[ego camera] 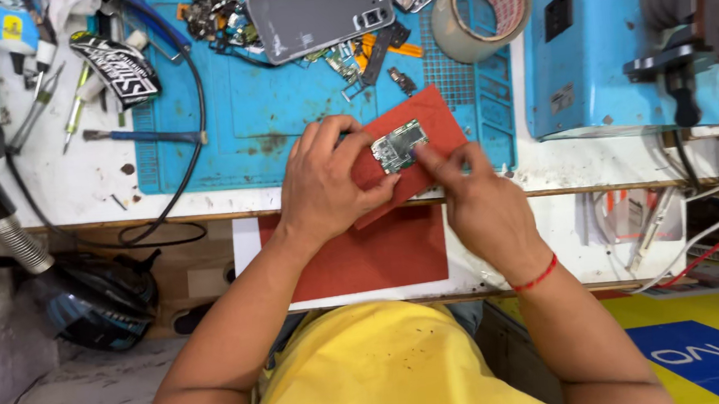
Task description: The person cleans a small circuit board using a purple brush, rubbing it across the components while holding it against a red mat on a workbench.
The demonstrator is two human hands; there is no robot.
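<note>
I see phone already opened, parts strewn on blue mat. Board out, lying on red pad at worktop edge. Left hand fingers closed, pinning pad. Right hand fingertips pinch board corner. Board work looks unfinished; reassembly left.

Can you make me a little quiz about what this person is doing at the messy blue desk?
1. True or false: the circuit board lies on a red pad.
2. Which hand touches the board's right edge? A) left hand B) right hand
3. Fill in: the roll of tape sits at the top of the blue ____.

Key
1. True. The small green board rests on the red pad that both hands steady.
2. B. The right hand's fingertips meet the board's right edge.
3. Mat. The tape sits at its top right, near the grey phone back cover.
</note>
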